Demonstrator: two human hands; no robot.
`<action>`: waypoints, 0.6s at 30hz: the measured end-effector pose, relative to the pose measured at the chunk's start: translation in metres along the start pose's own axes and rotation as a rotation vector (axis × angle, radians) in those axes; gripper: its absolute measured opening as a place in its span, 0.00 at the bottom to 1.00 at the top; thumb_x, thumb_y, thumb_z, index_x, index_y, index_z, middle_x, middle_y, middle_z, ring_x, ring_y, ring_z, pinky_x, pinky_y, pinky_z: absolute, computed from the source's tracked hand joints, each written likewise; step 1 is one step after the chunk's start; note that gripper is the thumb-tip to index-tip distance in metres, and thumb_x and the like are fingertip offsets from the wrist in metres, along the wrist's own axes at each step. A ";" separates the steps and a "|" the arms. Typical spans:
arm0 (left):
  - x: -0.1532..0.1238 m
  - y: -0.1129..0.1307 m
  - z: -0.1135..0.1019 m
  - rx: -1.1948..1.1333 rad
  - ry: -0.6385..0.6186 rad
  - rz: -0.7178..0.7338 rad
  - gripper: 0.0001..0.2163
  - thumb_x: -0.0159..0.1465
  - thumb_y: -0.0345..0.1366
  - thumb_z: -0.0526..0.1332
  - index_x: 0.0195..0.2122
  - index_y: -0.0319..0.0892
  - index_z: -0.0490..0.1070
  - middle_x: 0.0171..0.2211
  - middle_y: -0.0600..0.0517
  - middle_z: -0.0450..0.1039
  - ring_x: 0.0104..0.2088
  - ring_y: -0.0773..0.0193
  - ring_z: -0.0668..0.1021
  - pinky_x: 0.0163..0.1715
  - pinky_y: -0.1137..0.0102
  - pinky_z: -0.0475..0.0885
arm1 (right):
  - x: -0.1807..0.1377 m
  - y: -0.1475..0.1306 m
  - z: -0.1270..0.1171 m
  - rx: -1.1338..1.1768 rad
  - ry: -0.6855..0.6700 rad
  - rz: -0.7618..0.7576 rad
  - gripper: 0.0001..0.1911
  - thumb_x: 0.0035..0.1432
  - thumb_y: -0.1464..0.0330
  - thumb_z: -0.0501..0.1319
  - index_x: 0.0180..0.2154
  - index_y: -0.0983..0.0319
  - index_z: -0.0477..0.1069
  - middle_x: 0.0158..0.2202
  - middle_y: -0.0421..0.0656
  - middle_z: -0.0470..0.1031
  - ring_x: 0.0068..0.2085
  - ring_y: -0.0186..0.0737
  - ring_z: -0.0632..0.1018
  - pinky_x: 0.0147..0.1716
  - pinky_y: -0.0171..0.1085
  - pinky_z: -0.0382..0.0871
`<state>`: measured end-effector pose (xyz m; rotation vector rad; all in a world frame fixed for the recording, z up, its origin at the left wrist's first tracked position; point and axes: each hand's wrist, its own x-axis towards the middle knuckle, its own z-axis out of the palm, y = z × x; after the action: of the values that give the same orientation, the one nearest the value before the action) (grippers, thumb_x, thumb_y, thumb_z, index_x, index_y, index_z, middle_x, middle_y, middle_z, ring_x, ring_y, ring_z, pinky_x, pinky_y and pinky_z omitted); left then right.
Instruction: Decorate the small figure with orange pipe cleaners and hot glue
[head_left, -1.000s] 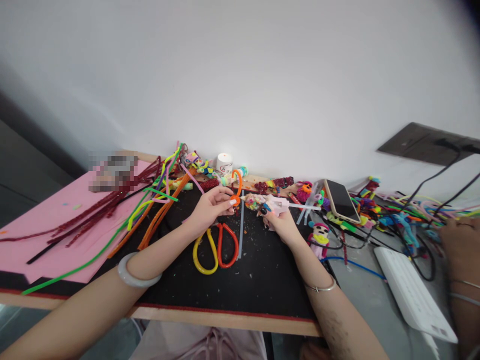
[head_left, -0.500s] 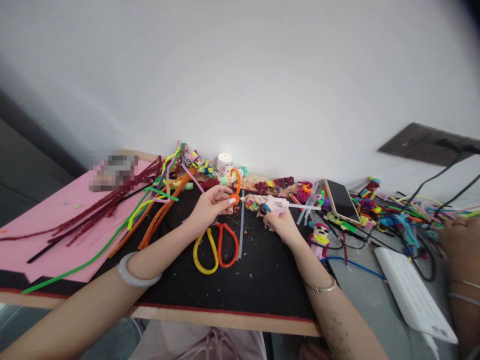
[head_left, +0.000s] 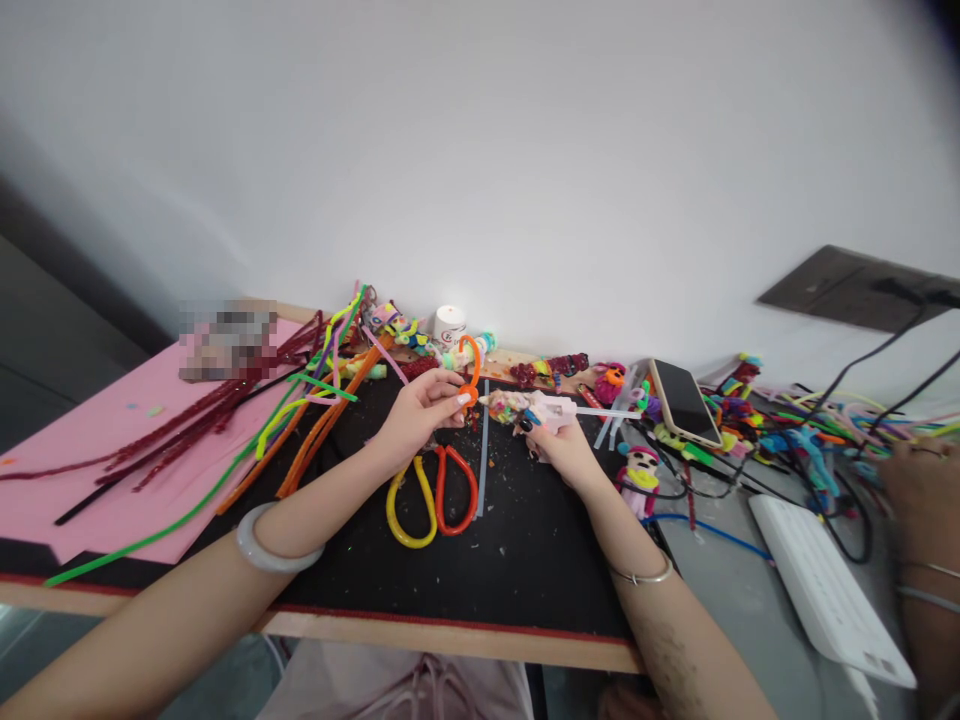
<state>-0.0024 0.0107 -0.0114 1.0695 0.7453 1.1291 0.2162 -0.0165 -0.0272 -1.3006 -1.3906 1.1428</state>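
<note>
My left hand (head_left: pixel 435 403) pinches an orange pipe cleaner (head_left: pixel 474 365), coiled at my fingertips with a hooked end rising above them. In my right hand (head_left: pixel 553 442) is a pale pink hot glue gun (head_left: pixel 553 412), its front crusted with colourful bits and a clear glue stick (head_left: pixel 607 413) poking out of its back. The gun's nozzle points left, touching or very near the orange coil; I cannot tell which. Below my hands lie scissors (head_left: pixel 456 492) with one yellow and one red handle, their blades hidden. A clear glue stick (head_left: pixel 484 460) lies beside them on the black mat (head_left: pixel 525 560).
Loose pipe cleaners (head_left: pixel 300 425) spread over pink paper (head_left: pixel 45 440) on the left. A white cup (head_left: pixel 449 322) stands by the wall. To the right are a phone (head_left: pixel 684 400), a small figure (head_left: pixel 639 475), a white power strip (head_left: pixel 825 590), cables and another person's hand (head_left: pixel 919 490).
Both hands hold nearly the same pose, with the nozzle still at the orange coil. The other person's hand at the right edge has shifted slightly.
</note>
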 end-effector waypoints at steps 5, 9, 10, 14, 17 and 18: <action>0.000 -0.001 0.000 0.007 0.002 0.014 0.12 0.53 0.34 0.65 0.38 0.41 0.67 0.28 0.57 0.69 0.23 0.73 0.72 0.27 0.74 0.72 | 0.000 0.000 0.000 -0.016 0.001 -0.009 0.10 0.48 0.64 0.62 0.29 0.63 0.65 0.16 0.33 0.61 0.17 0.27 0.59 0.15 0.28 0.51; 0.000 -0.001 0.000 0.011 0.008 0.016 0.12 0.53 0.34 0.65 0.38 0.41 0.67 0.28 0.57 0.69 0.23 0.73 0.72 0.28 0.74 0.72 | 0.000 0.000 0.000 -0.017 -0.002 -0.021 0.09 0.48 0.65 0.61 0.30 0.63 0.65 0.16 0.33 0.61 0.17 0.27 0.60 0.16 0.29 0.52; 0.000 -0.001 -0.001 0.012 0.008 0.017 0.12 0.53 0.34 0.65 0.38 0.41 0.67 0.28 0.57 0.69 0.23 0.73 0.72 0.28 0.74 0.72 | 0.000 0.000 0.000 -0.016 -0.006 -0.022 0.09 0.48 0.65 0.61 0.30 0.63 0.65 0.16 0.33 0.61 0.17 0.27 0.60 0.16 0.29 0.52; 0.001 -0.001 -0.001 0.015 0.006 0.020 0.12 0.53 0.34 0.65 0.38 0.41 0.67 0.28 0.56 0.69 0.23 0.73 0.72 0.27 0.74 0.72 | 0.001 0.001 -0.001 -0.022 -0.024 -0.026 0.10 0.47 0.64 0.62 0.31 0.63 0.66 0.16 0.33 0.62 0.17 0.28 0.60 0.17 0.29 0.53; 0.001 -0.002 -0.001 0.015 0.008 0.017 0.12 0.53 0.34 0.65 0.38 0.41 0.67 0.28 0.56 0.69 0.23 0.74 0.72 0.27 0.75 0.71 | 0.001 0.002 -0.001 -0.033 -0.027 -0.038 0.11 0.47 0.63 0.62 0.31 0.63 0.67 0.16 0.33 0.62 0.18 0.28 0.61 0.18 0.30 0.54; 0.000 -0.002 -0.001 0.014 0.010 0.015 0.12 0.53 0.34 0.65 0.38 0.41 0.67 0.28 0.56 0.69 0.23 0.74 0.72 0.27 0.75 0.71 | 0.001 0.002 -0.002 -0.036 -0.028 -0.039 0.11 0.47 0.63 0.62 0.31 0.63 0.68 0.16 0.33 0.62 0.18 0.28 0.61 0.18 0.30 0.54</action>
<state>-0.0026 0.0113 -0.0132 1.0841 0.7552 1.1444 0.2181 -0.0154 -0.0288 -1.2815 -1.4568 1.1178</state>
